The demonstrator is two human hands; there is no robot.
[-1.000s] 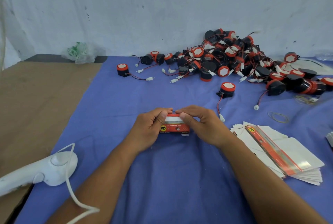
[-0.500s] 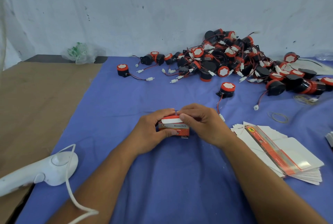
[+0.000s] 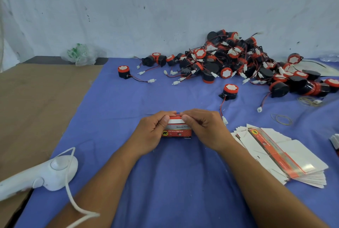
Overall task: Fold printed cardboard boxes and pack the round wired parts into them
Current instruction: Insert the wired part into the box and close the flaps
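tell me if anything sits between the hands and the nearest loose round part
Nothing visible does. The nearest round part lies on bare blue cloth beyond the right hand; only its own wire trails between them.

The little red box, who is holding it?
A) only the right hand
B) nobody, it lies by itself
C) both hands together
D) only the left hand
C: the left hand and the right hand both grip the red box, one at each end, thumbs pressing at its top edge.
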